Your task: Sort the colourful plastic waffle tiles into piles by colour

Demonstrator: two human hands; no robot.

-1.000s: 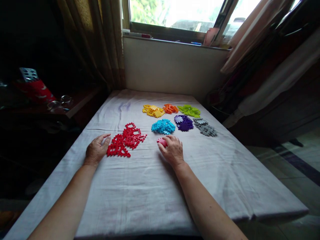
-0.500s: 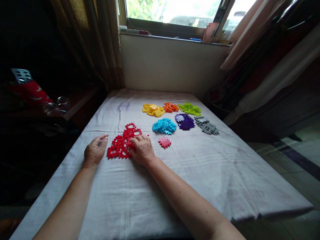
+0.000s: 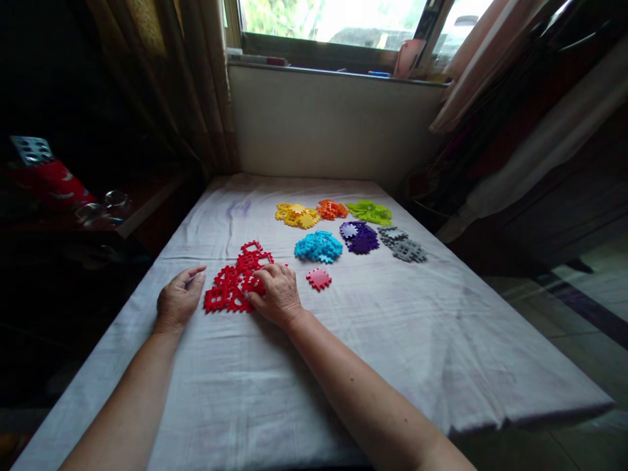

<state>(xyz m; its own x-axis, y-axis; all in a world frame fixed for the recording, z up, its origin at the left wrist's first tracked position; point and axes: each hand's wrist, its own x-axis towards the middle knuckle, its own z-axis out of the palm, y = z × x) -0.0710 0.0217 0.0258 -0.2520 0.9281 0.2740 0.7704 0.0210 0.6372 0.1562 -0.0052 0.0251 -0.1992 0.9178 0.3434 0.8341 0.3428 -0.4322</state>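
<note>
Flat red plastic tiles with toothed edges (image 3: 226,276) lie in a loose, overlapping pile on the cloth-covered table. My right hand (image 3: 279,291) reaches over the right side of this pile, thumb and fingers pinched on a red tile (image 3: 255,285) that they partly cover. Just left of the pile, my left hand (image 3: 179,299) rests by the cloth, holding nothing, its thumb and forefinger apart. A single lighter red tile (image 3: 319,279) lies flat to the right of my right hand. Some red tiles behind my right hand are hidden.
Beyond are piles of similar pieces: blue (image 3: 318,246), purple (image 3: 362,238), grey (image 3: 405,246), yellow (image 3: 297,215), orange (image 3: 332,209) and lime green (image 3: 369,211). A dark side table with glasses (image 3: 116,203) stands left. A wall and window close off the far edge.
The view has shifted slightly, so everything sits a little further left. My right thumb and fingers have moved slightly at the red tile. My left hand stays beside the pile.
</note>
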